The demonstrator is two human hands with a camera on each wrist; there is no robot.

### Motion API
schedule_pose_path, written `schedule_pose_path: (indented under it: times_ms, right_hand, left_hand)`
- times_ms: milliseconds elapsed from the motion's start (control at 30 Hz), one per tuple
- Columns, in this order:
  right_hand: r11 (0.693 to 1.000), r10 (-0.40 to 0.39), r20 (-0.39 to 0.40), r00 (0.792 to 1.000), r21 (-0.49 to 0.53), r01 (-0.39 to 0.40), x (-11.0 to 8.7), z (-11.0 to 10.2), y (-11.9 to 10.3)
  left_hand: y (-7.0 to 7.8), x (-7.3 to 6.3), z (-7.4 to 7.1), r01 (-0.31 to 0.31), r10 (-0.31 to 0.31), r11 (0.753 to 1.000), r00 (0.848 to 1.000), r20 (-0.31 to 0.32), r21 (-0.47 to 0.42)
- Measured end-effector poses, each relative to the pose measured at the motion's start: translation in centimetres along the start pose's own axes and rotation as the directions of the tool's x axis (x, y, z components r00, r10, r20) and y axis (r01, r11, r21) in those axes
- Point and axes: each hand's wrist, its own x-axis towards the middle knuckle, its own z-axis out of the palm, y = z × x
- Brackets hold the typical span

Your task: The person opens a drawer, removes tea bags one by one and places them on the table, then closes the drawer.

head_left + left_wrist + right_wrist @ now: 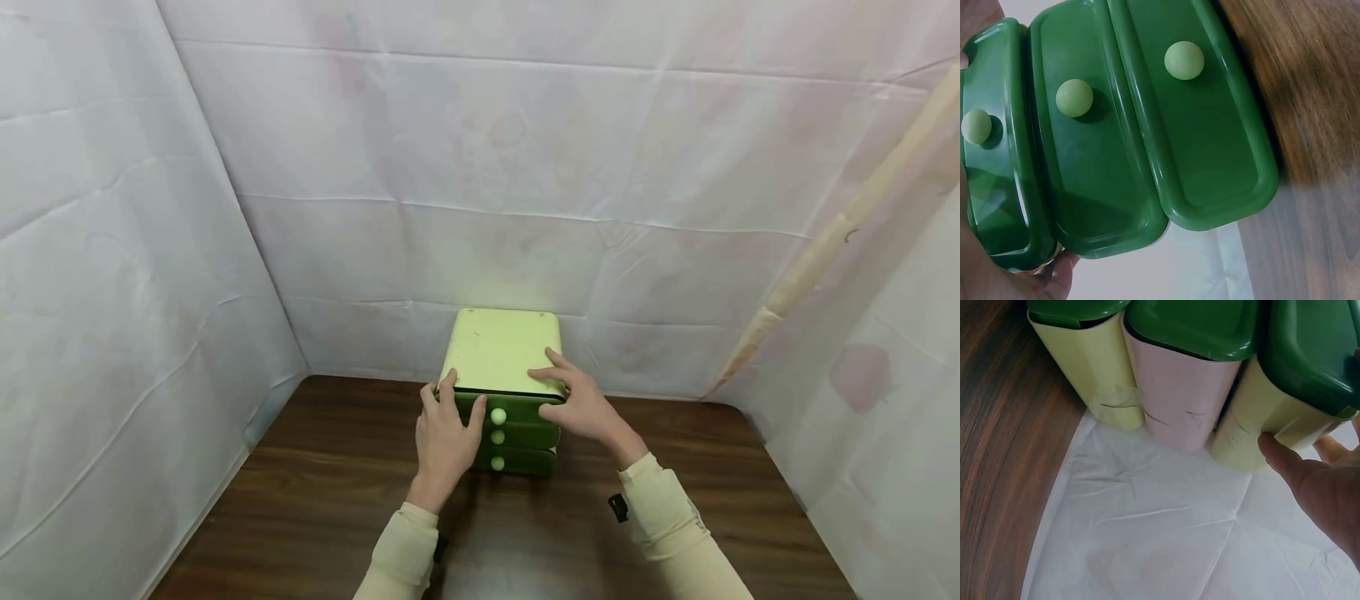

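A small drawer unit (504, 346) stands on the table against the back sheet, with a pale yellow top and three dark green drawer fronts. Each front carries a round light green knob (1184, 60). At its upper left corner my left hand (444, 437) grips it, thumb on the top drawer's front and fingers around the edge. My right hand (585, 408) holds the upper right corner, fingers spread over the top and side. In the right wrist view, one finger lies on the pale yellow side, beside the pink middle section (1179, 387). The drawers look pushed in.
A brown wood-grain table (322, 475) lies under the unit. White sheets with faint prints hang behind (480, 167) and on both sides. A pale pole (825, 242) slants down the right back corner.
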Motion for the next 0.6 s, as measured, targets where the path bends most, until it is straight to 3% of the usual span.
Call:
schedule_pose_path:
  times_ms: [267,400,600]
  right_hand:
    - [0.996,-0.087,0.001,0.996,-0.006,0.087,0.0,0.5,0.7]
    - [0.996,-0.085,-0.008,0.996,-0.034,0.084,-0.1,0.8,0.9]
    - [0.999,-0.047,-0.060,0.997,0.018,0.049,-0.1,1.2,0.8]
  left_hand:
    - [0.0,-0.3,0.0,0.024,-0.024,0.999,1.000,0.003,-0.031]
    - [0.0,-0.4,0.1,0.042,-0.041,0.998,0.999,0.018,-0.042]
    - [0.1,-0.3,0.2,0.041,-0.040,0.998,0.999,0.017,-0.054]
